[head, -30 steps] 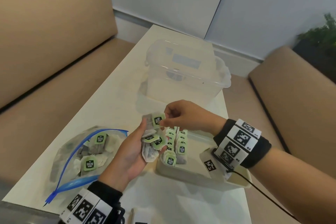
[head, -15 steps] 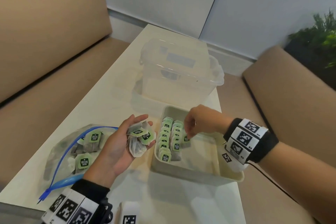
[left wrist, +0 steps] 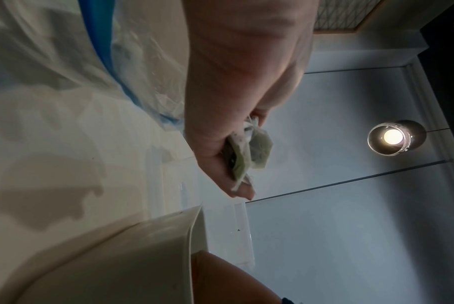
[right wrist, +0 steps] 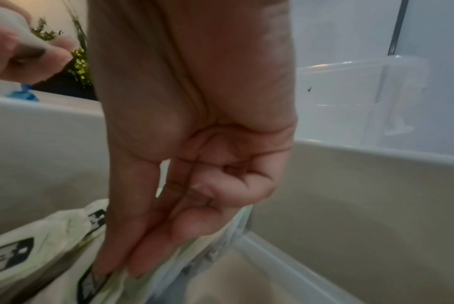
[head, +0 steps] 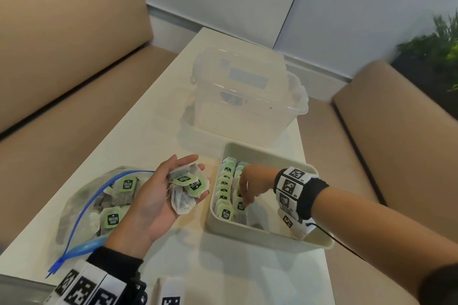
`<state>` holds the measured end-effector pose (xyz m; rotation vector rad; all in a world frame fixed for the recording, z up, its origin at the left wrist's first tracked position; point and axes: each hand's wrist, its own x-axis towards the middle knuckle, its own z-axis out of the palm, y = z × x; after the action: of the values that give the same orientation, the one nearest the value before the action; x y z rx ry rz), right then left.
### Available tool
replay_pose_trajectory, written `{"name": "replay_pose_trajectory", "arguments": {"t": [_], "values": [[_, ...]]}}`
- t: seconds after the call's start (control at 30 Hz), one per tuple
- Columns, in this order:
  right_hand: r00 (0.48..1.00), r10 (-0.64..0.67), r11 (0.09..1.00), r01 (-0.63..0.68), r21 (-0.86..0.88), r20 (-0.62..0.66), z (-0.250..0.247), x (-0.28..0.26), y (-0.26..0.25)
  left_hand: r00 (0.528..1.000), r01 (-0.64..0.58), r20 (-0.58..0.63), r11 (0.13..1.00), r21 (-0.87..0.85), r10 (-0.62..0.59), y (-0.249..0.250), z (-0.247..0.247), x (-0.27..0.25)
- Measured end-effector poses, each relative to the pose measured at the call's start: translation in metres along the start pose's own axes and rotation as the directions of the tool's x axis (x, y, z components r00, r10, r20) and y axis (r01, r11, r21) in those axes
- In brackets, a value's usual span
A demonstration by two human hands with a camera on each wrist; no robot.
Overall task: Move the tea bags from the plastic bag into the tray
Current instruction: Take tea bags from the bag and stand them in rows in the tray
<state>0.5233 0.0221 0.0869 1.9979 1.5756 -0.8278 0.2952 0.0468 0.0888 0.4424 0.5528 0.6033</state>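
Since the earlier frames, the right hand has left the left palm and gone down into the tray with one tea bag. Farthest left, the plastic bag [head: 81,205] lies open on the white table [head: 138,136], several tea bags inside. Just beside it, the left hand [head: 158,195] hovers palm up, fingers loosely cupped round a small heap of tea bags [head: 188,188]. Next comes the tray [head: 270,238], holding two neat rows of tea bags [head: 225,193] along its left side. The right hand [head: 250,186] reaches into it, thumb and fingers pointing down and pinching a bag's top edge at the second row. To do this well, I judge the bag should slide in upright, snug against its neighbours, tag facing up. Whether the pinch has loosened is hard to tell; the bag's lower part is hidden.
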Motion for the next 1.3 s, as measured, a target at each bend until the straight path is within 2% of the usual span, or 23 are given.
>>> {"name": "replay_pose_trajectory", "arguments": {"t": [0.3, 0.37, 0.4, 0.43, 0.47, 0.53, 0.6, 0.63, 0.7, 0.8, 0.93, 1.03, 1.13, 1.3], "values": [[0.999, 0.038, 0.998, -0.038, -0.046, 0.006, -0.002, 0.004, 0.002, 0.999, 0.010, 0.040, 0.996, -0.094, -0.006, 0.002, 0.004, -0.001], [0.997, 0.033, 0.999, -0.035, -0.033, -0.066, -0.011, -0.006, 0.001, 0.999, 0.007, 0.044, 0.994, -0.112, -0.002, 0.001, 0.007, -0.001], [0.988, -0.002, 1.000, 0.000, -0.014, -0.153, -0.018, -0.013, 0.000, 0.999, 0.002, 0.046, 0.992, -0.126, 0.003, 0.001, 0.009, -0.001], [0.961, -0.049, 0.998, 0.057, 0.022, -0.272, -0.026, -0.022, -0.002, 0.999, -0.002, 0.042, 0.990, -0.138, 0.008, 0.000, 0.010, -0.001], [0.912, -0.101, 0.987, 0.141, 0.072, -0.397, -0.034, -0.032, -0.006, 0.999, -0.006, 0.035, 0.989, -0.145, 0.011, 0.000, 0.012, -0.001], [0.785, -0.222, 0.914, 0.375, 0.157, -0.578, -0.049, -0.055, -0.019, 1.000, -0.008, 0.017, 0.987, -0.159, 0.010, -0.002, 0.015, 0.000], [0.692, -0.394, 0.813, 0.569, 0.123, -0.605, -0.056, -0.075, -0.034, 1.000, -0.007, 0.026, 0.984, -0.178, 0.012, -0.005, 0.019, 0.001], [0.660, -0.470, 0.787, 0.614, 0.059, -0.586, -0.056, -0.080, -0.040, 0.999, -0.002, 0.046, 0.983, -0.184, 0.011, -0.007, 0.021, 0.001], [0.633, -0.536, 0.792, 0.607, -0.071, -0.558, -0.050, -0.083, -0.051, 0.996, 0.012, 0.092, 0.979, -0.202, 0.007, -0.008, 0.023, 0.001], [0.612, -0.511, 0.831, 0.532, -0.164, -0.604, -0.044, -0.081, -0.059, 0.993, 0.012, 0.120, 0.981, -0.195, 0.012, -0.010, 0.023, 0.002], [0.547, -0.490, 0.824, 0.544, -0.157, -0.679, -0.043, -0.082, -0.059, 0.995, 0.040, 0.098, 0.979, -0.201, -0.021, -0.012, 0.021, 0.001], [0.533, -0.438, 0.797, 0.603, -0.039, -0.724, -0.046, -0.083, -0.058, 0.992, 0.098, 0.102, 0.961, -0.258, -0.073, -0.015, 0.020, 0.000], [0.532, -0.440, 0.761, 0.649, 0.015, -0.723, -0.052, -0.087, -0.054, 0.988, 0.145, 0.087, 0.953, -0.265, -0.126, -0.016, 0.019, 0.000], [0.585, -0.451, 0.755, 0.652, 0.061, -0.675, -0.067, -0.104, -0.045, 0.985, 0.166, 0.080, 0.948, -0.271, -0.150, -0.016, 0.017, 0.003]]}}
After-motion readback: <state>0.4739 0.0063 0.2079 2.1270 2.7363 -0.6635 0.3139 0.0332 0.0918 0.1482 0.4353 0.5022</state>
